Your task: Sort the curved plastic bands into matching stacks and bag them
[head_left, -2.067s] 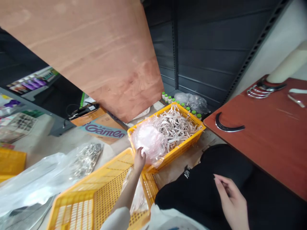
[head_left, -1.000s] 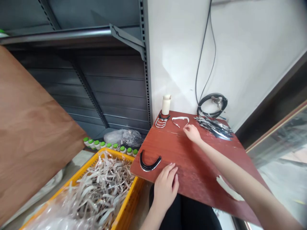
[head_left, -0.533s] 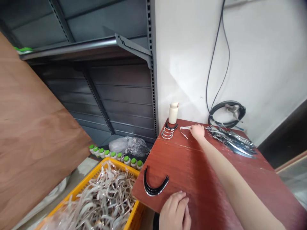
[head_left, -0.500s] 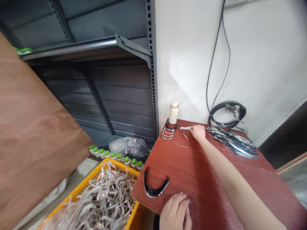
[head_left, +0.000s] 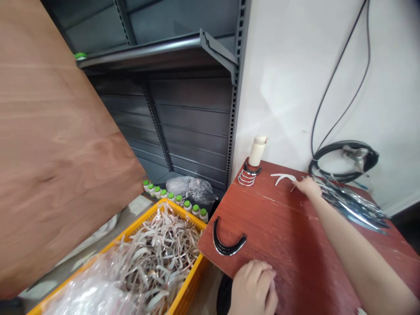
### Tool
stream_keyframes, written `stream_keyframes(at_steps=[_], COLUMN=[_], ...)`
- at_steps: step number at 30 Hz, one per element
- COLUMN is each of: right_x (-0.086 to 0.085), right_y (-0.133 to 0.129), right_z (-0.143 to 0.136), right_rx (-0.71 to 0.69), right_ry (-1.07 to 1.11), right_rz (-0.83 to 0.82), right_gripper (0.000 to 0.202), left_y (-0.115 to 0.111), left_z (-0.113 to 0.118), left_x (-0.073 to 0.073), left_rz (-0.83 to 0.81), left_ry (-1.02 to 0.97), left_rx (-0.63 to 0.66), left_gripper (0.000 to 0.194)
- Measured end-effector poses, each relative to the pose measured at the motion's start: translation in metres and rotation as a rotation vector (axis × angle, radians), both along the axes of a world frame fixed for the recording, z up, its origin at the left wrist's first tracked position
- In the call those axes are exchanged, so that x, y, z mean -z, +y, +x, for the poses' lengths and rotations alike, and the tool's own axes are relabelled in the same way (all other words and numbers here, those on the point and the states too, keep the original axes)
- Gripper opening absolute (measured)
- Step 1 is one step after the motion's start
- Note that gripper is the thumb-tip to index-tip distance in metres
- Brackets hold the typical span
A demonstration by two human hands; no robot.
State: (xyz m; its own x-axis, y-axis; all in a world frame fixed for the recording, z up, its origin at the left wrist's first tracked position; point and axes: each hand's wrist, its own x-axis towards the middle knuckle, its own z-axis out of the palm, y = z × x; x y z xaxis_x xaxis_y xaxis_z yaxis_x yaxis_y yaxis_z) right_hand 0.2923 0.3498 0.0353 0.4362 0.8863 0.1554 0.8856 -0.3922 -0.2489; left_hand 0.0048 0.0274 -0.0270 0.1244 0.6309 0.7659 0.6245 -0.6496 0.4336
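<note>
My right hand (head_left: 310,186) reaches across the reddish-brown table (head_left: 259,214), its fingers pinched at the end of a thin white curved strip (head_left: 285,176). Just right of it lies a pile of shiny black and silver curved strips (head_left: 351,203). My left hand (head_left: 254,284) rests at the near edge of the table, fingers curled and held together, with nothing visible in them; its palm is hidden. Beyond that hand lies a nested group of black U-shaped strips (head_left: 226,250). Silver curved strips (head_left: 246,177) lie before a cream-coloured cylinder (head_left: 257,152) at the back corner.
A yellow crate (head_left: 188,286) full of pale curly strips, with clear plastic film (head_left: 95,291) over its near part, stands left of the table. Green-capped bottles (head_left: 187,205) line up behind it. A coiled black cable (head_left: 316,168) leans on the wall; grey shelving (head_left: 193,118) rises behind.
The view has swung left, so everything sits further right. My right hand has shifted slightly right along the table, toward the pile. My left hand stays by the near edge.
</note>
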Motion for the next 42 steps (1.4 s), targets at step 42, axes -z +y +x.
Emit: stream_keyframes(at_steps=[42], right_x=[-0.026], right_y=[-0.272], right_z=[-0.022], right_rx=[-1.395], right_ry=[-0.449], right_rz=[0.351], right_gripper=[0.030], left_y=[-0.012], left_z=[-0.008], left_x=[-0.052], left_rz=[-0.222], left_ry=[0.213], left_rx=[0.314], left_gripper=[0.021])
